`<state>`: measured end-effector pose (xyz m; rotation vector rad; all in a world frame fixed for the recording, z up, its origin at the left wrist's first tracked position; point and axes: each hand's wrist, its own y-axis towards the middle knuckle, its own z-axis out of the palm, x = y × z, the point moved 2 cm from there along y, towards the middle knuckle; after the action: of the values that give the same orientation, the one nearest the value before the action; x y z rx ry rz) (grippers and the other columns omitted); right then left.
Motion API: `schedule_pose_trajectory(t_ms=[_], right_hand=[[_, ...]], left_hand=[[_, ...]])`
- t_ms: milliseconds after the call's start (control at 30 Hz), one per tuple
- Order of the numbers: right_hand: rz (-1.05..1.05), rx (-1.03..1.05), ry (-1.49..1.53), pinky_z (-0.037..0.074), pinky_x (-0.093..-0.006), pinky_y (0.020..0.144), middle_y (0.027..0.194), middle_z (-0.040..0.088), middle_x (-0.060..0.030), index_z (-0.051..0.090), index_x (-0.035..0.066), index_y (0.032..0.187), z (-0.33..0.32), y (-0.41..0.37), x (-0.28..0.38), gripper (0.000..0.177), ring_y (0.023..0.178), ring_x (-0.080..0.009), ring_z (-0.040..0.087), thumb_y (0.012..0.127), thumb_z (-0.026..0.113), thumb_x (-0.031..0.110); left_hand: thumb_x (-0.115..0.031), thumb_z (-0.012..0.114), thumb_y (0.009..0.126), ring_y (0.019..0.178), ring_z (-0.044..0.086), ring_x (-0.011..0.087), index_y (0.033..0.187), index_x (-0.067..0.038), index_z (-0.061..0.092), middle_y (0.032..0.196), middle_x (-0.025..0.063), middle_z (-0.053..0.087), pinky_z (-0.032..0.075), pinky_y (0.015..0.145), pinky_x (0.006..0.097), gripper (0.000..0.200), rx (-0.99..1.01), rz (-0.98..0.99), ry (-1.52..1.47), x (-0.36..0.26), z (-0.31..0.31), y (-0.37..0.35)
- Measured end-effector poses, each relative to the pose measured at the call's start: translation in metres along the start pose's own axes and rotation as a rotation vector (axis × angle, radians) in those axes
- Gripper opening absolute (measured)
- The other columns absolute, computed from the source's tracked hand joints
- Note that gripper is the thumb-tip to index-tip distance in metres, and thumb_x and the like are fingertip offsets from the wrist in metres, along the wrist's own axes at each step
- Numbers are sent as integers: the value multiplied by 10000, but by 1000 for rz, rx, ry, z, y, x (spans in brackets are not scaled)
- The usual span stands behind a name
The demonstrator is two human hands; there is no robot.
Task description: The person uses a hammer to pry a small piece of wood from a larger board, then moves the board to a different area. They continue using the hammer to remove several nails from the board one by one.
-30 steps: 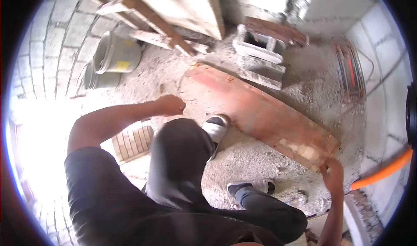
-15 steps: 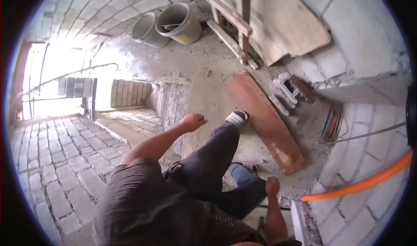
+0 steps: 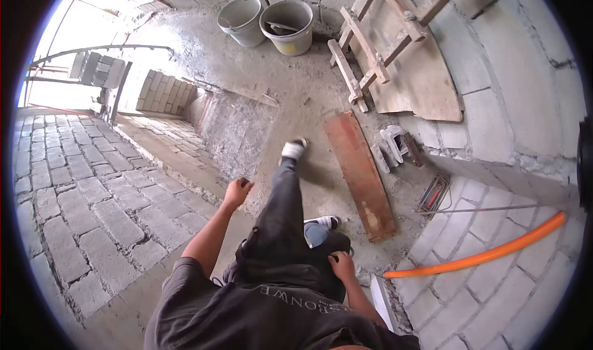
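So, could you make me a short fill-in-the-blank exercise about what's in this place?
1. The tube on the right of the picture is coloured ____.
2. Near the far wall stand ____ buckets.
3. In the picture, both shoes are on the ____ side of the board.
4. The person's own hand that is nearer the tube is the ____ one.

Missing words: orange; two; left; right.

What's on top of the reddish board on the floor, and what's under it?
On the reddish board: a pale patch near the end closest to the wearer, no loose object visible. Underneath: covered, can't tell.
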<state>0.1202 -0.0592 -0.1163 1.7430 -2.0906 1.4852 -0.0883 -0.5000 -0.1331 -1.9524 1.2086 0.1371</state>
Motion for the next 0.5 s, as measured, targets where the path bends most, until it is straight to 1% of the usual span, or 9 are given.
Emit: schedule_pose_trajectory(t_ms=[67,133,167,200,233,267,333,400,500], right_hand=[[37,-44,-93,522,-459,845,921,691,-161,714,67,983,-19,8,3,303,920,-367,666,891,714,356],[270,151,-111,519,-472,846,933,697,-162,706,66,972,-34,37,5,356,935,-368,667,892,702,412],[280,148,-111,519,-472,846,933,697,-162,706,66,972,-39,58,10,356,935,-368,667,892,702,412],[331,259,-130,521,-473,840,944,700,-166,701,62,971,-44,79,17,382,939,-372,669,897,689,437],[383,375,-147,522,-474,834,955,703,-170,695,58,970,-45,102,23,410,944,-375,671,901,676,461],[406,389,-146,522,-474,834,955,703,-170,695,58,970,-42,127,26,410,944,-375,671,901,676,461],[345,460,-231,527,-473,836,954,715,-186,691,82,987,-35,188,34,420,958,-370,686,919,642,493],[359,457,-259,530,-446,836,989,711,-192,693,49,1008,-39,246,82,411,966,-373,680,914,655,447],[251,328,21,529,-417,821,973,712,-193,685,27,1033,-55,346,168,362,934,-350,692,929,657,373]], left_hand=[[-341,663,949,649,622,171,871,30,677,673,98,646,495,636,350,379,-33,-69,-144,-12,-10,26],[-342,657,957,633,596,148,849,26,667,657,79,627,482,618,335,384,-43,-87,-295,-27,-8,62],[-343,651,965,618,571,125,826,22,657,642,61,607,469,600,320,391,-54,-100,-434,-36,-5,88],[-345,659,965,599,541,107,797,7,649,653,29,599,453,581,304,390,-23,-93,-572,-52,1,113],[-336,664,966,606,522,88,813,-6,647,677,16,599,438,576,285,364,26,-68,-489,-51,16,148],[-328,673,962,611,515,84,825,-10,638,685,9,594,433,577,279,348,89,-61,-536,-67,23,172],[-302,698,948,626,506,73,853,-20,613,689,-3,577,421,578,265,310,122,-14,-606,-106,22,212],[-282,705,944,626,502,77,855,-25,605,687,-3,571,423,581,269,290,177,-50,-639,-126,1,242],[-291,672,966,627,511,94,831,-18,606,679,11,573,428,585,281,312,196,-123,-607,-113,-17,290]])
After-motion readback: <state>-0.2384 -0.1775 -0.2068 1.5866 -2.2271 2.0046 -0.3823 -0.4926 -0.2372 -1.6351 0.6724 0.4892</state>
